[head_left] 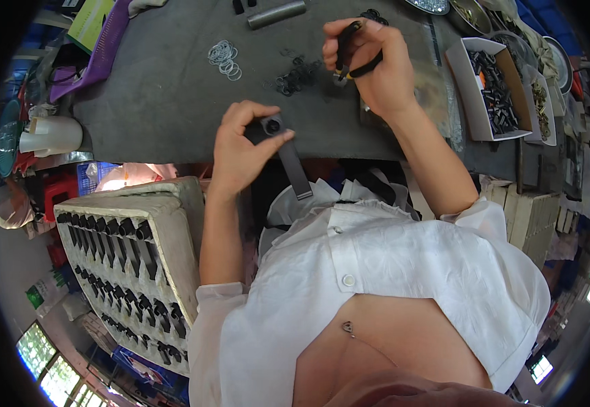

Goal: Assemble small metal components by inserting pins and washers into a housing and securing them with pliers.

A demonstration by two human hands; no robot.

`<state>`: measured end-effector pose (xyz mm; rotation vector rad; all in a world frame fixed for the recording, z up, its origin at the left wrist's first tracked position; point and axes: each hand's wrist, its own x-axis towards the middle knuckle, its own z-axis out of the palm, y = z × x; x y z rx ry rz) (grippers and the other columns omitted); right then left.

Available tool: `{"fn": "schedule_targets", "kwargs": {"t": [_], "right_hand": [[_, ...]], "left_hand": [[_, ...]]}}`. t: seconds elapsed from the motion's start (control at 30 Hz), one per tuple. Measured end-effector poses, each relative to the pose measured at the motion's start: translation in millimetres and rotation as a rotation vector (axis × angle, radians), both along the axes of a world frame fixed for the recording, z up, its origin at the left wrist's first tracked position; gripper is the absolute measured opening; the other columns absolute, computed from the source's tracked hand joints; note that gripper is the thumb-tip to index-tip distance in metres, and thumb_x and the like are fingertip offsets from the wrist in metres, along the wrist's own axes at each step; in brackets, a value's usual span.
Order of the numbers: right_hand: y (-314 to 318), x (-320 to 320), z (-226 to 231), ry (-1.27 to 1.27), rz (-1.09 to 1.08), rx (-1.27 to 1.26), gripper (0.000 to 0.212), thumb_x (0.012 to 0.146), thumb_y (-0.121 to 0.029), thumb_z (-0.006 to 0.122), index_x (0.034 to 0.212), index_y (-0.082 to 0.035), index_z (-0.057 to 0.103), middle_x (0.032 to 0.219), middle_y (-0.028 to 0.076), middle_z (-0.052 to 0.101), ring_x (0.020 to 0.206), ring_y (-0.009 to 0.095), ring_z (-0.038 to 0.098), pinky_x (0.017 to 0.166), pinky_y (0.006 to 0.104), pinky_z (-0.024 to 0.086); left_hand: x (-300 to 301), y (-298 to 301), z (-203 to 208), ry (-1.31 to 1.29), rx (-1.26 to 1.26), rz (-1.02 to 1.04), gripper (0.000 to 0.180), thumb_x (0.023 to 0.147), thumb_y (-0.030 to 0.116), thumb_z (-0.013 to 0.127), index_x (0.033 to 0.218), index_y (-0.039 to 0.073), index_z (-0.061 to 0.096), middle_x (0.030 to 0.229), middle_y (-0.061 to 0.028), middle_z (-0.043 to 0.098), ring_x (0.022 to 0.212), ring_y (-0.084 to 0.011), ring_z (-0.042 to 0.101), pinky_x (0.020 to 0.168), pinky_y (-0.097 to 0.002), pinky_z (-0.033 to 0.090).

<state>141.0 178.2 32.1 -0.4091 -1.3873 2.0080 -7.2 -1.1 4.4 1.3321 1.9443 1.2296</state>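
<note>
My left hand (240, 139) pinches the head of a flat black metal lever (293, 166) between thumb and fingers. The lever's square end has a round black piece set in it, and its bar hangs down past the table's near edge. Over the table to the right, my right hand (375, 64) is closed round a pair of pliers (349, 57) with dark handles, whose jaws point down toward the tabletop. Between my hands lies a tangle of small black rings (297, 76). A loose heap of silver rings (225, 60) is farther left.
The dark table (159, 102) bears a metal cylinder (276, 15) at the back and a white box (471, 112) of small dark parts at right. At left are a purple basket (101, 51), white cups (54, 134) and a foam block (179, 254) holding rows of black levers.
</note>
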Motion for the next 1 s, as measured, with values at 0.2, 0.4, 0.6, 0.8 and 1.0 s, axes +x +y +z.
{"fn": "schedule_targets", "kwargs": {"t": [0.2,0.4,0.6,0.8,1.0], "right_hand": [[-35.2,13.9,15.5,-0.062,-0.115,0.458,0.028,0.089,-0.014,0.039,0.074,0.0,0.058,0.066,0.002,0.052,0.062,0.007,0.045,0.058,0.0233,0.038],[-32.9,14.1,33.8,-0.248,-0.03,0.415,0.032,0.09,-0.017,0.04,0.074,0.003,0.059,0.065,0.004,0.052,0.062,0.009,0.045,0.057,0.0235,0.036],[-56.9,33.9,39.7,0.026,-0.168,0.189,0.038,0.095,-0.021,0.04,0.069,0.002,0.055,0.067,0.006,0.054,0.058,0.009,0.048,0.053,0.0226,0.037],[-61.1,34.7,31.0,-0.279,-0.156,0.276,0.041,0.094,-0.024,0.041,0.078,0.006,0.065,0.07,0.008,0.059,0.061,0.012,0.053,0.056,0.0244,0.039],[-63.4,34.9,64.8,-0.018,0.092,0.158,0.034,0.086,-0.015,0.041,0.09,0.007,0.067,0.077,0.01,0.064,0.069,0.011,0.055,0.063,0.0244,0.041]], "left_hand": [[14.2,8.4,5.8,0.15,0.037,-0.065,0.033,0.062,0.017,0.079,0.088,0.007,0.063,0.084,-0.0036,0.061,0.086,-0.022,0.054,0.083,-0.0323,0.035],[11.4,5.2,1.4,0.158,0.048,-0.056,0.031,0.063,0.018,0.079,0.087,0.008,0.062,0.083,-0.0031,0.06,0.087,-0.0216,0.054,0.083,-0.0323,0.035],[12.4,5.6,0.1,0.165,0.056,-0.06,0.031,0.063,0.019,0.079,0.086,0.009,0.062,0.083,-0.0024,0.06,0.086,-0.0214,0.054,0.084,-0.033,0.035],[12.9,5.5,1.8,0.132,0.003,-0.036,0.03,0.064,0.019,0.079,0.087,0.01,0.062,0.083,-0.0011,0.059,0.087,-0.0212,0.052,0.084,-0.0334,0.036],[9.9,6.6,-2.2,0.045,-0.049,-0.042,0.031,0.063,0.019,0.081,0.088,0.011,0.064,0.085,-0.0015,0.059,0.088,-0.021,0.051,0.082,-0.0331,0.038]]}}
